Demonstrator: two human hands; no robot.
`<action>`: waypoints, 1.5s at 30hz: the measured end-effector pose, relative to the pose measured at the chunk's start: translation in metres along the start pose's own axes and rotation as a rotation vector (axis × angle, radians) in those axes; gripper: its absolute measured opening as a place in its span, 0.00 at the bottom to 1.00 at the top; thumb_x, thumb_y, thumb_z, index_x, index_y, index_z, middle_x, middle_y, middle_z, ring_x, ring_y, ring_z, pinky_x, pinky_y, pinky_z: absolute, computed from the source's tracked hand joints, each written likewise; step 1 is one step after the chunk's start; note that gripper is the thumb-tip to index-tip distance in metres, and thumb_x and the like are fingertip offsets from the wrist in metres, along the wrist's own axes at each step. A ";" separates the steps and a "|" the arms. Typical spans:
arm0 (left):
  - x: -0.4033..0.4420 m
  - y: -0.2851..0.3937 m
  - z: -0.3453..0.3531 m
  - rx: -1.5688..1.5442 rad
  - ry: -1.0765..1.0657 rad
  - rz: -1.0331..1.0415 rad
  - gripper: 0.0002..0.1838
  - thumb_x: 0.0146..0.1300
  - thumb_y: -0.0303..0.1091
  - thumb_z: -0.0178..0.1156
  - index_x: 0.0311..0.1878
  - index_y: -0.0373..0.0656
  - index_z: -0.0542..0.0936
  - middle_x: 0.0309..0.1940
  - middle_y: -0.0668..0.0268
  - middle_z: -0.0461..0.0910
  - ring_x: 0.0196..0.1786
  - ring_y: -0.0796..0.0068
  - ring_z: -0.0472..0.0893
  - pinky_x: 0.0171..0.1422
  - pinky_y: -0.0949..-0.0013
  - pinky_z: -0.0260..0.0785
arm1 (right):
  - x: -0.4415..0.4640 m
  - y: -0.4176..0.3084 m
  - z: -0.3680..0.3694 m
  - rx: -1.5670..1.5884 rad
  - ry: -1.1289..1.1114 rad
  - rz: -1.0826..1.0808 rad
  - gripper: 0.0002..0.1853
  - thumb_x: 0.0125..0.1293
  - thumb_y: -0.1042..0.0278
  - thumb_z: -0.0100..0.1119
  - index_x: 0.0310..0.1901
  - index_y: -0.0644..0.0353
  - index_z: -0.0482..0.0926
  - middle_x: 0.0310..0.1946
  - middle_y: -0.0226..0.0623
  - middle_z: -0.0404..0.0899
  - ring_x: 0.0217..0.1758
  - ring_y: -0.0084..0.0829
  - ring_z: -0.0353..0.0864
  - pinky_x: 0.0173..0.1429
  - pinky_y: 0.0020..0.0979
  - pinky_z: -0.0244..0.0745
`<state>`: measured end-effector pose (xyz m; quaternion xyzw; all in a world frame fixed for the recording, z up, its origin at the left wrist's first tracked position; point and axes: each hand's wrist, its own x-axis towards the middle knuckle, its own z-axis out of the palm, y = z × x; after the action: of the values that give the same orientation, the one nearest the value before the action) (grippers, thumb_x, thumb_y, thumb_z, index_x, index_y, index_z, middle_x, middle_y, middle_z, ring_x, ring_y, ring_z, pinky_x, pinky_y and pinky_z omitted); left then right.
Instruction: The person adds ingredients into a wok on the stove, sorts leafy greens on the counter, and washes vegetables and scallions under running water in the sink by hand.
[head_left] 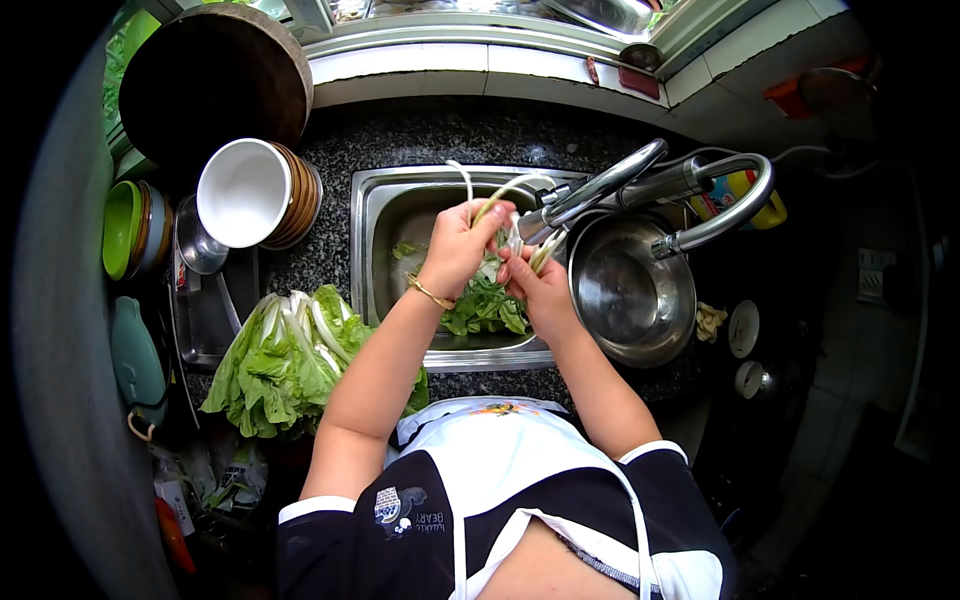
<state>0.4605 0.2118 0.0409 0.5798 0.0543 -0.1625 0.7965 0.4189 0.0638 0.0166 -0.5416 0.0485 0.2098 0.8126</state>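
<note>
Over the steel sink [362,240], my left hand [462,250] pinches a pale, curved stalk near the faucet's mouth. My right hand [542,290] is closed on pale stalks just below and to the right. Green leaves [485,308] hang under both hands in the basin; fingers hide where they join the stalks. The chrome faucet [575,203] ends right beside my fingers. On the counter left of the sink lies a heap of leafy greens [280,365] with white stems. A small leaf piece [405,250] is in the basin.
A steel bowl [635,300] stands against the sink's right side. Stacked bowls [245,195], a ladle [200,240] and green bowls [122,230] are at the left. A large dark wok [215,85] leans at the back left. A second chrome spout [765,190] arches over the bowl.
</note>
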 end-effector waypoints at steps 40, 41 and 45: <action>-0.025 -0.006 -0.007 0.017 -0.085 -0.083 0.06 0.57 0.32 0.59 0.34 0.40 0.77 0.27 0.75 0.76 0.25 0.92 0.67 0.28 0.85 0.58 | 0.023 -0.052 0.000 -0.041 -0.104 0.038 0.14 0.53 0.74 0.61 0.42 0.66 0.74 0.31 0.31 0.77 0.31 0.20 0.75 0.29 0.21 0.69; -0.024 -0.009 -0.008 0.046 -0.082 -0.064 0.06 0.57 0.31 0.59 0.34 0.39 0.77 0.28 0.74 0.76 0.27 0.91 0.69 0.32 0.84 0.61 | 0.024 -0.052 -0.001 -0.042 -0.116 0.032 0.15 0.53 0.75 0.61 0.43 0.66 0.73 0.31 0.31 0.77 0.31 0.20 0.75 0.29 0.21 0.70; -0.024 -0.008 -0.007 -0.006 -0.089 -0.088 0.06 0.58 0.30 0.59 0.35 0.38 0.77 0.28 0.74 0.76 0.31 0.89 0.71 0.37 0.81 0.64 | 0.023 -0.053 0.000 -0.053 -0.114 0.028 0.15 0.52 0.76 0.60 0.43 0.67 0.73 0.31 0.32 0.77 0.30 0.20 0.75 0.31 0.22 0.71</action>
<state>0.4364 0.2212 0.0381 0.5669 0.0448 -0.2228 0.7918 0.4612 0.0532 0.0553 -0.5493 0.0039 0.2528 0.7965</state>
